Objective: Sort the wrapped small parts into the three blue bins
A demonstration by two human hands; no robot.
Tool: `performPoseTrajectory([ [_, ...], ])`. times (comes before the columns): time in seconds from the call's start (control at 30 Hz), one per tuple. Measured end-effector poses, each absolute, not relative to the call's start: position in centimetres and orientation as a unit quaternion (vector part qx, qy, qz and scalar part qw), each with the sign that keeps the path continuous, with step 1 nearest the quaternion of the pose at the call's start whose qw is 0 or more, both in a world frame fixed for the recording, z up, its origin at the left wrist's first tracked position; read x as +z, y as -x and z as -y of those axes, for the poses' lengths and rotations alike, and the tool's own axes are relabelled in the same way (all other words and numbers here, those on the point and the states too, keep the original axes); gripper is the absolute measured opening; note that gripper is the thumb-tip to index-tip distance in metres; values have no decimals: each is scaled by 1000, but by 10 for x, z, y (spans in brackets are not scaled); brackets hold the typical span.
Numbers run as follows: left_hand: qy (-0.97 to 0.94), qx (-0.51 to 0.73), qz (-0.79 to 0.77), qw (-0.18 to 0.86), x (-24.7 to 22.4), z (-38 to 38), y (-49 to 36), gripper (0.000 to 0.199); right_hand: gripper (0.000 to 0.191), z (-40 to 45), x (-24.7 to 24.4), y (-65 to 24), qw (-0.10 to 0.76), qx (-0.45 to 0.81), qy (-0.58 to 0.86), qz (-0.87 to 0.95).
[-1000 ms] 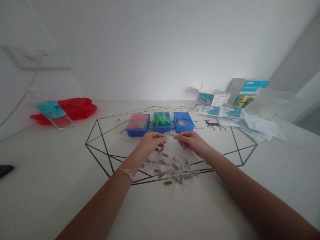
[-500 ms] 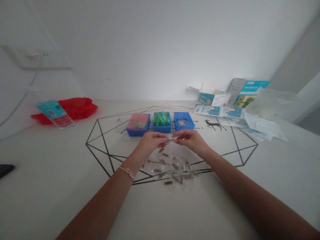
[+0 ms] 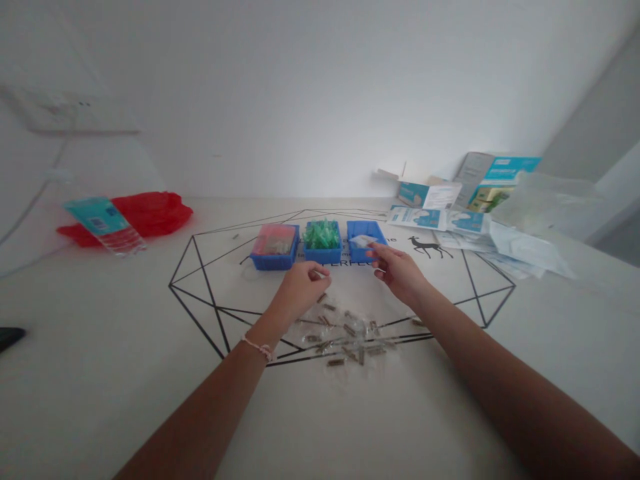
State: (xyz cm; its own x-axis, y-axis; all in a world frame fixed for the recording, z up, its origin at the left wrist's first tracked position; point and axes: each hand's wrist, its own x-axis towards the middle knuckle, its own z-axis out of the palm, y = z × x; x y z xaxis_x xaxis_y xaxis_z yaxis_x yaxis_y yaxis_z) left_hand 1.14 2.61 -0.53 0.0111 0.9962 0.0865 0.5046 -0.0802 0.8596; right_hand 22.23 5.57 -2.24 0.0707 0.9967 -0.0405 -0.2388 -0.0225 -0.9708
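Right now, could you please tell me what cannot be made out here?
All in the head view:
Left hand: what it grips, if anything, hidden by its own fingers.
Right hand: contact with the whitish item, too blurred.
Dark object: cut off by the picture's left edge.

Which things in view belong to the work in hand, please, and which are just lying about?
Apparently in use:
small wrapped pieces
right blue bin, by the right hand
left blue bin
middle blue bin

Apparently just lying about:
red bag
blue-labelled bottle
open carton
larger box
flat packets
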Motion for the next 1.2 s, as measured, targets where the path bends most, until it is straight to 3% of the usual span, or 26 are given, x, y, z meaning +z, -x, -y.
performPoseTrajectory([
  [0.13, -679, 328, -614, 234, -7, -23, -7, 15, 38, -56, -19, -228, 573, 574, 429, 398],
  [0.3, -695, 286, -606, 259, -6, -22, -4, 26, 33, -45, -12, -220, 537, 581, 420, 444],
  [0.47, -685, 298, -595, 297, -6, -24, -3, 22, 26, -39, -14, -210, 463, 574, 432, 519],
  [0.63, -657, 378, -576, 306, -8, -29, -2, 28, 22, -38, -21, -205, 412, 557, 440, 571],
  [0.83, -569, 517, -490, 411, -6, -33, -8, 17, 30, -36, -22, -205, 349, 558, 443, 610],
  [1.0, -519, 568, -437, 466, -7, -32, -13, 33, 32, -36, -25, -207, 355, 584, 419, 598],
  [1.2, -485, 508, -477, 528, -6, -26, -15, 33, 29, -38, -23, -207, 423, 575, 426, 555],
])
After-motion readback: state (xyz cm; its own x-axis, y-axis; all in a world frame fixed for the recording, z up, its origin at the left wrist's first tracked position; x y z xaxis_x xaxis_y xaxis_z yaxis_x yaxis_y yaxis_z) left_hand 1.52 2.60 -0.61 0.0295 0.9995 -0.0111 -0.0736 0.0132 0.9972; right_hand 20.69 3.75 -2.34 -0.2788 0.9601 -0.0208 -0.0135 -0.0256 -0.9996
